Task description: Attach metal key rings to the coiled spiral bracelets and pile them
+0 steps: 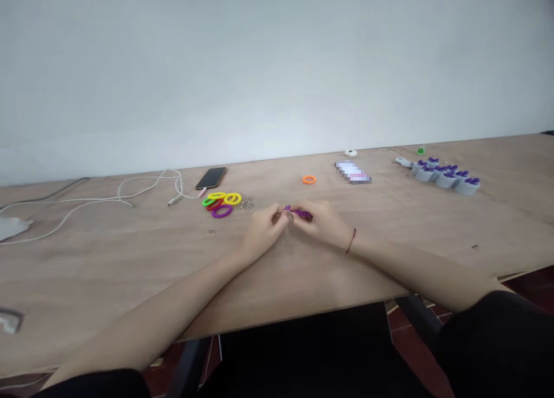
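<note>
Both my hands meet above the middle of the table, fingertips almost touching. A purple coil hair tie (303, 214) is pinched in my right hand (322, 220), partly covered by the fingers. My left hand (263, 229) is closed, its thumb and finger pinching a small metal part (287, 208) at the end of the purple coil. Fingers hide how the two join. To the left lie another purple coil hair tie (222, 211), yellow ones (232, 199), a red one (214, 205) and a green one (208, 202). Several metal rings (246, 203) are heaped beside them.
An orange coil hair tie (309, 180) lies beyond my hands. A dark phone (211, 178) with white cables (147, 197) is at back left, and a lit phone (352, 172) at back right. Grey cups with purple tops (445, 179) stand farther right. The wall closes off the table's back.
</note>
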Motion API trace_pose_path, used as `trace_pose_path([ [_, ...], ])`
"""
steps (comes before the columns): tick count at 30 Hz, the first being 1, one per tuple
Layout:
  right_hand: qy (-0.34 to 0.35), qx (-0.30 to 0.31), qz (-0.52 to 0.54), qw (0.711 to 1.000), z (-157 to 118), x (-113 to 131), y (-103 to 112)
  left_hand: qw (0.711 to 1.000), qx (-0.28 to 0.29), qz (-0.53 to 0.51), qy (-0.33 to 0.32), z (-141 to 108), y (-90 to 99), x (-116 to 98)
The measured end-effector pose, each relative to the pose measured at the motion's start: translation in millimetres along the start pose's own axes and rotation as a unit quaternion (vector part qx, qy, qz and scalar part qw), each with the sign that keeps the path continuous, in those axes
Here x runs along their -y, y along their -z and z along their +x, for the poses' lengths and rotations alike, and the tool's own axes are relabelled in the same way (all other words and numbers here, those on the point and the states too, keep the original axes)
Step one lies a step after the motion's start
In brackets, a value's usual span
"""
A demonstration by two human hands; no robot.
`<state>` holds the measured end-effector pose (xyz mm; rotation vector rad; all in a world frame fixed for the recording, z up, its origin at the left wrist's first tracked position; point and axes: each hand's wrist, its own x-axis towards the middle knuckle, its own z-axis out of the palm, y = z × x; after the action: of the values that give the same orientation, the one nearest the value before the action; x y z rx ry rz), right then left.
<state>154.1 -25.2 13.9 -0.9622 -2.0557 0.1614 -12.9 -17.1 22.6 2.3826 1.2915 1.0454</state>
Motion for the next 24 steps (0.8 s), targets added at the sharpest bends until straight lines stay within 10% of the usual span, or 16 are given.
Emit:
trace_pose_path([
  [24, 0.031, 0.011, -0.045, 0.998, -4.4, -1.8, -4.7, 0.998, -0.008, 0.042, -0.042, -1.9, 0.9, 3.5],
])
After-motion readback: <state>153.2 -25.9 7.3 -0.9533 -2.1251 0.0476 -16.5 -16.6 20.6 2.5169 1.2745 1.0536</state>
